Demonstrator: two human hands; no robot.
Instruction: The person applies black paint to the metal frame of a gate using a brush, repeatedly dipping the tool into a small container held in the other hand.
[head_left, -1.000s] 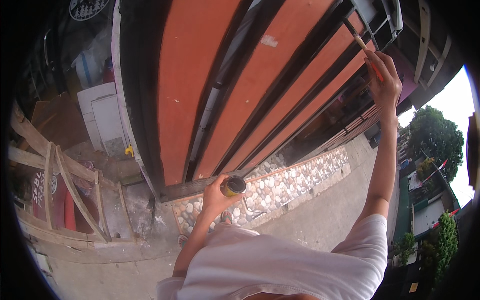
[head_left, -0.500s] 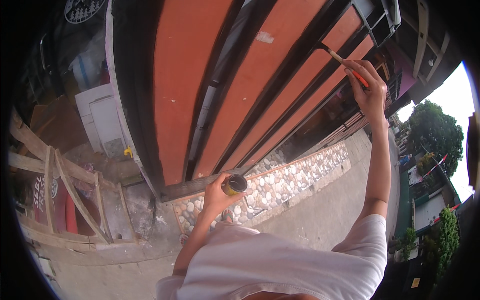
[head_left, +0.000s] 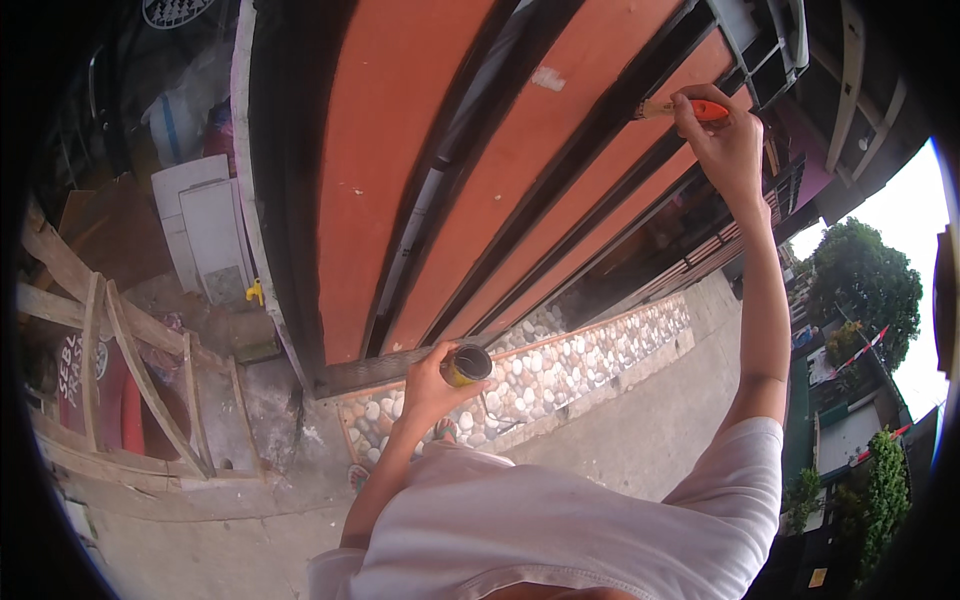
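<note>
My right hand [head_left: 727,150] is raised at the upper right, its fingers closed round the orange handle of a paintbrush [head_left: 709,110]. The bristle end points left and meets the edge of a black upright strip [head_left: 590,135] between orange wall panels [head_left: 520,160]. Lower down, my left hand [head_left: 430,388] grips a small open paint can [head_left: 467,366] with a yellowish side. The can is tilted so that its dark inside shows. It is held in front of the foot of the wall, well below the brush.
A pebble-set strip [head_left: 560,375] runs along the wall's foot beside concrete paving [head_left: 640,440]. Wooden rails [head_left: 150,375] and a yellow tap [head_left: 255,292] are at the left. A metal frame [head_left: 770,55] juts out at the upper right; trees [head_left: 865,280] stand beyond.
The brush has turned in my right hand from a downward slant to nearly level, its tip still at the black strip. My left hand holds the can much as before.
</note>
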